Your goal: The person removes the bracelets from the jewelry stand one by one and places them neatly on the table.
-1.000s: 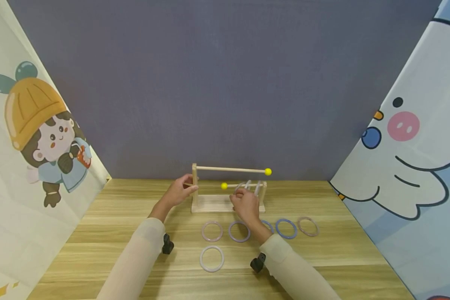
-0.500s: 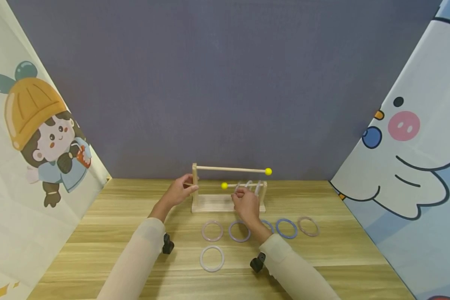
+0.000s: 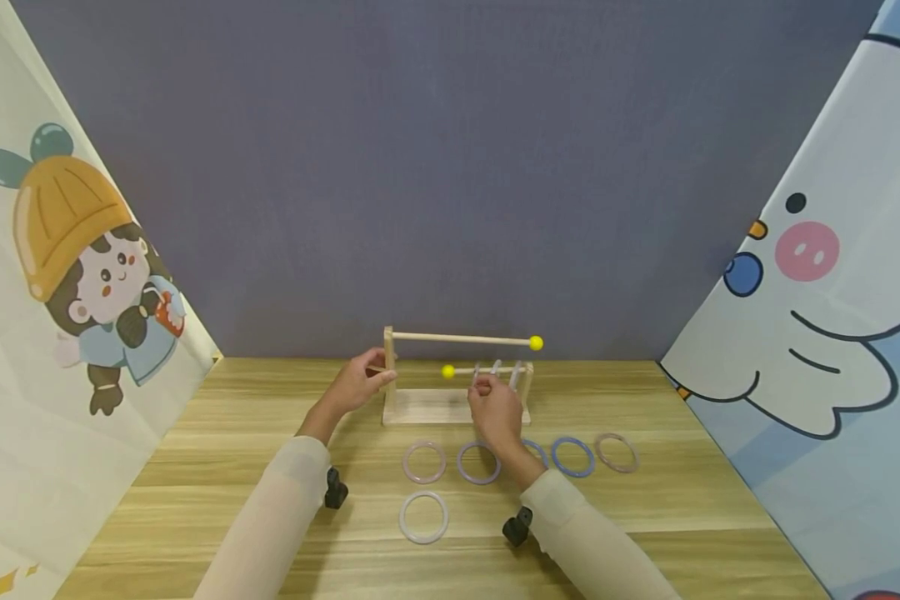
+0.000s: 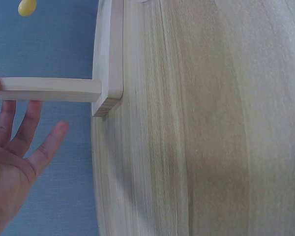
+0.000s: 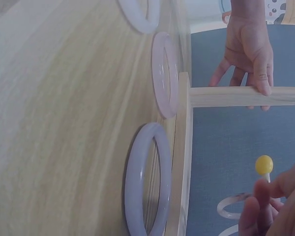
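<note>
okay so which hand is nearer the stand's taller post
Left. The left hand holds the taller post itself. The right hand is farther off, at the rings on the lower rod.

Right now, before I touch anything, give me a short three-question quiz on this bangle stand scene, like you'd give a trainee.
1. Fill in the blank: the upper rod ends in a ball coloured ____.
2. Multiple choice: which part of the stand does the left hand grip?
A. the short post
B. the tall post
C. the base
3. Count: how many bangles show on the tabletop in the head view, including the partly hidden one?

Key: 1. yellow; 2. B; 3. six.
</note>
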`<action>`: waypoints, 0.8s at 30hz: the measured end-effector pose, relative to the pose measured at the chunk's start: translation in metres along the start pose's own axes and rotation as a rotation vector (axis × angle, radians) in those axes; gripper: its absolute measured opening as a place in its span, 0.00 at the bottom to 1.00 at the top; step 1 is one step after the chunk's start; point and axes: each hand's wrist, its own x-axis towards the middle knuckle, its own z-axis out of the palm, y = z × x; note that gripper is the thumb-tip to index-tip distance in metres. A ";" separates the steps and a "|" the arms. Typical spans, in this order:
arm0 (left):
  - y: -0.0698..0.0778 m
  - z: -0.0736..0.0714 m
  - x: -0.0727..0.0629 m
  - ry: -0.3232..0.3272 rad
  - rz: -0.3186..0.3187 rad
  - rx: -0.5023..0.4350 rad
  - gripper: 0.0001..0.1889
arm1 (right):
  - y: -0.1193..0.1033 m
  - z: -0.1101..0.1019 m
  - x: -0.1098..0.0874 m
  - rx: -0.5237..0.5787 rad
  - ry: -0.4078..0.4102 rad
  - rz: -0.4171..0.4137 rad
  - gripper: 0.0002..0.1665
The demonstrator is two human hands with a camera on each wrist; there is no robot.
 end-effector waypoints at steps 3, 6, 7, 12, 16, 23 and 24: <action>0.000 0.000 0.001 0.001 0.000 -0.005 0.21 | 0.001 0.000 0.000 -0.011 0.012 -0.010 0.12; -0.002 0.000 0.001 -0.001 0.001 -0.003 0.22 | 0.002 0.001 0.001 -0.019 0.018 -0.015 0.12; -0.002 0.000 0.002 -0.001 0.000 -0.001 0.22 | 0.003 0.001 0.001 -0.019 0.018 -0.017 0.12; -0.002 0.003 0.001 0.007 -0.011 -0.002 0.21 | 0.005 0.002 0.002 -0.007 0.014 -0.018 0.12; -0.002 0.004 0.000 0.017 -0.004 -0.013 0.17 | 0.004 0.001 0.001 -0.010 0.018 -0.018 0.12; -0.001 0.001 0.000 0.015 -0.003 -0.012 0.19 | 0.001 -0.002 0.002 -0.021 0.041 -0.053 0.12; -0.001 0.001 0.001 0.012 -0.006 -0.009 0.19 | 0.000 -0.003 0.003 -0.021 0.045 -0.063 0.12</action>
